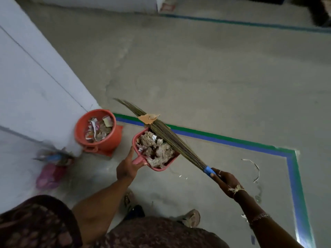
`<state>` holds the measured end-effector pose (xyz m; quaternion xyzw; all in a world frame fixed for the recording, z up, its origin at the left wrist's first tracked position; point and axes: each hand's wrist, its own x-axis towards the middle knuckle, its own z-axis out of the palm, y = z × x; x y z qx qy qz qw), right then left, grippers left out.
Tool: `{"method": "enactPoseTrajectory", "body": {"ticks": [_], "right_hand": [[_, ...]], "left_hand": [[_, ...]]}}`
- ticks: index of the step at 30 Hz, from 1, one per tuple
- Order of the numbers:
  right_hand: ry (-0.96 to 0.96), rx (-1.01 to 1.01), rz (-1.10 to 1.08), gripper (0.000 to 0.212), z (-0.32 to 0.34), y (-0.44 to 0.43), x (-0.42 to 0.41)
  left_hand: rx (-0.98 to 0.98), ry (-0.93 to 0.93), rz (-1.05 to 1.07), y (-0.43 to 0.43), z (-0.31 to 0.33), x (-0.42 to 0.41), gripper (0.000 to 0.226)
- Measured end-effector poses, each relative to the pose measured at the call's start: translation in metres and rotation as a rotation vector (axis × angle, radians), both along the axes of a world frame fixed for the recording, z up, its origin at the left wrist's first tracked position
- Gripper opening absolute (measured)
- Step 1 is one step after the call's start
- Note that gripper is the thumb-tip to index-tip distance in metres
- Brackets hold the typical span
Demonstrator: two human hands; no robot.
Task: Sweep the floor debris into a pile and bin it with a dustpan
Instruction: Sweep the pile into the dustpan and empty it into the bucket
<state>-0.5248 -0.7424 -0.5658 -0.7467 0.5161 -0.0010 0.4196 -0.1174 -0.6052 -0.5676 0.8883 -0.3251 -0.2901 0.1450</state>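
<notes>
The dustpan (162, 166), heaped with debris (155, 149), was gripped by its handle in the left hand (126, 170), near the part-filled bin (107, 142) at the floor's (107, 83) edge; the broom (166, 136) was clasped in the right hand (224, 182). Tipping was judged undone, and a strip (256, 169) was left unswept.

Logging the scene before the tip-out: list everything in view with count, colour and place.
dustpan: one, red, beside the bin, full of debris
broom: one, straw with blue-wrapped handle, across the dustpan's far edge
paper scrap: one, brown, on the broom's bristles
bin: one, orange, by the wall, holding rubbish
floor tape: two bands, green and blue, cornering at right
strip: one, white, curled on the floor, right
heap: one, pink, blurred, left
feet: two, sandalled, bottom
left hand: one, grips dustpan handle
right hand: one, grips broom handle
</notes>
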Motion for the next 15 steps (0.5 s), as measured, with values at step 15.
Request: {"method": "enactPoseTrajectory", "body": {"ticks": [15], "right_hand": [[0.100, -0.095, 0.228, 0.049, -0.002, 0.019, 0.274]], "left_hand": [[-0.082, 0.039, 0.176, 0.103, -0.022, 0.257, 0.105]]}}
